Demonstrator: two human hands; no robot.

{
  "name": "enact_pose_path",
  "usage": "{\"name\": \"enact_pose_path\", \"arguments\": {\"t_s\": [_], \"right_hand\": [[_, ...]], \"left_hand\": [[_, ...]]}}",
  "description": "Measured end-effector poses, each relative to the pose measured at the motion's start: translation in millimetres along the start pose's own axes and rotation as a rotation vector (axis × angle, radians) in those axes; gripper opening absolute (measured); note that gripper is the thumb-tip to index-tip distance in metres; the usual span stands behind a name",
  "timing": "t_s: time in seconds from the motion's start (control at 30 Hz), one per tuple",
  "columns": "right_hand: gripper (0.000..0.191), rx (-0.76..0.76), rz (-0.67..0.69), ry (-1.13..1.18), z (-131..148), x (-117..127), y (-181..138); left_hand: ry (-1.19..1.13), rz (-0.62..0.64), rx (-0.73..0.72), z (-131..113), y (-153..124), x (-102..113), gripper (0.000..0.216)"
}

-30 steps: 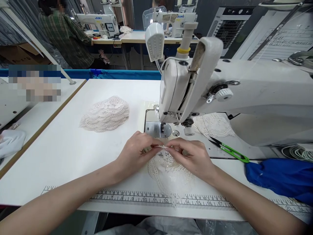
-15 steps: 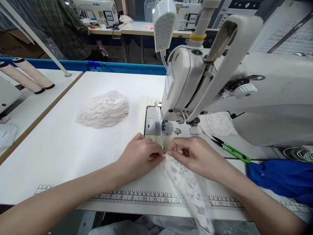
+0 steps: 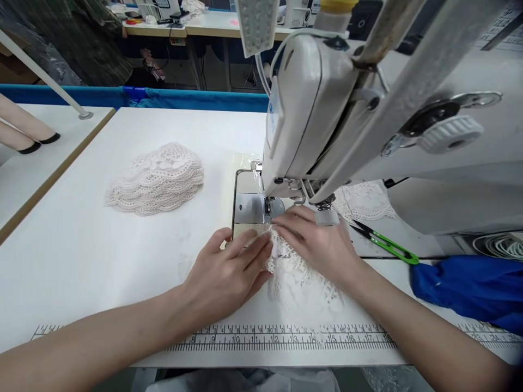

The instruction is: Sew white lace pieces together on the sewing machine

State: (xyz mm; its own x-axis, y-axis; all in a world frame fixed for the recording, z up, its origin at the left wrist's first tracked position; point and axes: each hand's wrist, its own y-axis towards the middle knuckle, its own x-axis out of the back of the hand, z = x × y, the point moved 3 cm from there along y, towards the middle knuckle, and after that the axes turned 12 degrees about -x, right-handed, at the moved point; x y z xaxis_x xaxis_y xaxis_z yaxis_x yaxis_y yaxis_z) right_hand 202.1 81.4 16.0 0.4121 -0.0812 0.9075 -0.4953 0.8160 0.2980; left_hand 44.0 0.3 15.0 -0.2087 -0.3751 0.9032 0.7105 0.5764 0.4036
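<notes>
Our white bench (image 3: 155, 261) carries a sewing machine (image 3: 300, 120) at upper right. Near its presser foot (image 3: 268, 207), at lower centre, we touch the lace piece (image 3: 304, 286): left hand (image 3: 226, 272) loosely stretched, right hand (image 3: 321, 242) half curled; whether either pinches it, we cannot tell.

We see white lace (image 3: 304, 286) full of tiny holes, and a creamy lace pile (image 3: 159, 179). Our worktop (image 3: 102, 261) is white, with black ruler marks (image 3: 261, 338) along its front edge. The snips (image 3: 392, 247) are green and black, the cloth (image 3: 469, 291) blue.
</notes>
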Motion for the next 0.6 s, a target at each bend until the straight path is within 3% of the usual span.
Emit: {"name": "enact_pose_path", "arguments": {"t_s": [0.13,0.37,0.6], "right_hand": [[0.021,0.211,-0.155,-0.146,11.3,9.5,-11.0],[0.033,0.124,-0.05,-0.327,9.2,-4.6,-7.4],[0.034,0.096,-0.081,-0.392,2.1,-7.3,-3.8]], "left_hand": [[-0.054,-0.014,0.049,9.0,2.3,-2.3,0.026],[-0.038,0.015,0.08,14.1,5.1,-4.9,0.029],[-0.009,0.007,0.079,11.1,5.8,-3.0,0.032]]}}
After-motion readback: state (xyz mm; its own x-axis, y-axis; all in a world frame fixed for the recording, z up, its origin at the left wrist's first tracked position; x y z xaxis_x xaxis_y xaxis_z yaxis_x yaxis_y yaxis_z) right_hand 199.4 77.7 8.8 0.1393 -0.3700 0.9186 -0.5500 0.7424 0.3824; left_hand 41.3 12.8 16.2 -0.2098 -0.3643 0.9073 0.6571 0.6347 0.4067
